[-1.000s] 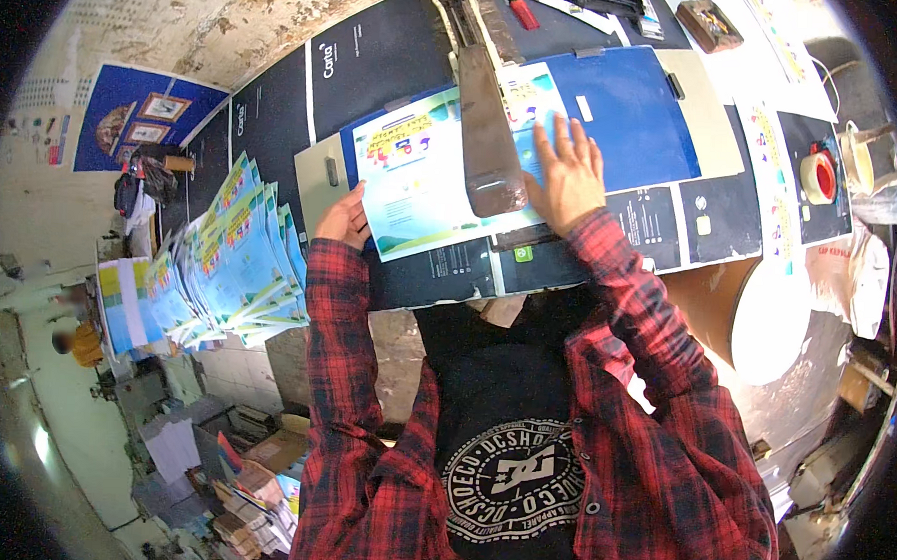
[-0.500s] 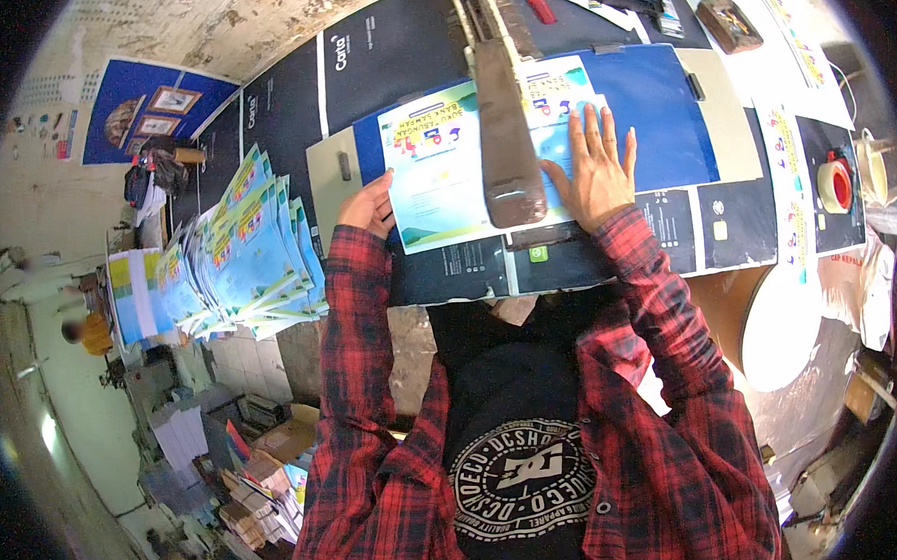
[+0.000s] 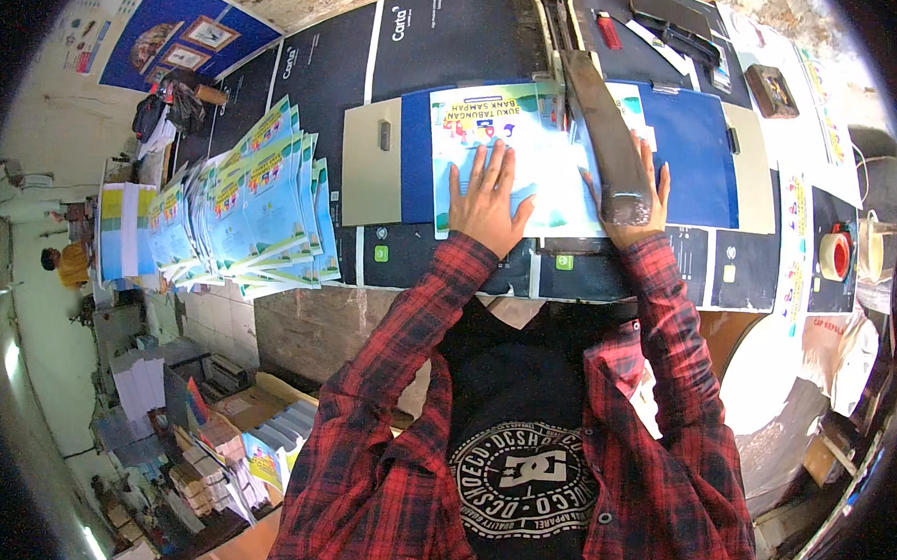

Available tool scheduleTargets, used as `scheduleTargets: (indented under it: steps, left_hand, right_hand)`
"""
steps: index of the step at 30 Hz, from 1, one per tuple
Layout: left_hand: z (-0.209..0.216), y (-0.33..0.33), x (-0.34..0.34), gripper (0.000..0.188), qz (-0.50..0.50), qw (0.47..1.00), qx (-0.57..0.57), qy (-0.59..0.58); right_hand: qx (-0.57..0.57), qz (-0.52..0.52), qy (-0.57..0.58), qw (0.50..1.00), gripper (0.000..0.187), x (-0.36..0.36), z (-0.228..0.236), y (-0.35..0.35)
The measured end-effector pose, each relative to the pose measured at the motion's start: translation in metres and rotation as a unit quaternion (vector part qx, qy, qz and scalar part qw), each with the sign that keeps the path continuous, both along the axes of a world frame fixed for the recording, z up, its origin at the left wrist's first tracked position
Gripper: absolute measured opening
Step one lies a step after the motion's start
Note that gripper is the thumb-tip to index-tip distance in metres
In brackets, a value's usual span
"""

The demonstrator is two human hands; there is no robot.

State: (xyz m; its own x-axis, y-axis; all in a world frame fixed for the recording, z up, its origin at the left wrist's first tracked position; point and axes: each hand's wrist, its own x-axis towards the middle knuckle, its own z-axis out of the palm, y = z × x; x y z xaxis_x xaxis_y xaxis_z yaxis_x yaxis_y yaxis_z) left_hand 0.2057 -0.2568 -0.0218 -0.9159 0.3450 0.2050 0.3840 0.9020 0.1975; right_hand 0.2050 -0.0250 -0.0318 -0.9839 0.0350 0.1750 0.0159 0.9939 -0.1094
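A printed sheet, blue and green with yellow lettering, lies flat on a blue board. My left hand presses on its left half, palm down, fingers spread. The long dark arm of a stapler-like tool reaches over the sheet's right part. My right hand rests beneath this arm, which covers its middle; fingertips show on both sides, stretched out on the sheet and board. Neither hand grips anything.
To the left, a fanned pile of similar printed sheets lies at the table's edge. Grey board shows beside the blue one. Farther off are a red lighter and a brown box. A tape roll sits at the right.
My left hand has moved from the sheet's left edge onto its face. My right hand has shifted under the dark arm. The sheet now lies straighter, and the view has turned.
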Motion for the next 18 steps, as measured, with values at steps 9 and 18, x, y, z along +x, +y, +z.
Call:
scheduleTargets:
  steps: [9, 18]
  left_hand:
    - [-0.006, 0.005, -0.004, 0.070, 0.023, 0.998, 0.053, 0.008]
    - [-0.005, 0.001, 0.000, 0.069, 0.038, 0.998, 0.045, 0.018]
  right_hand:
    - [-0.215, 0.117, 0.055, 0.968, 0.060, -0.043, 0.108, 0.050]
    - [-0.070, 0.261, -0.129, 0.954, 0.063, -0.026, 0.201, -0.048]
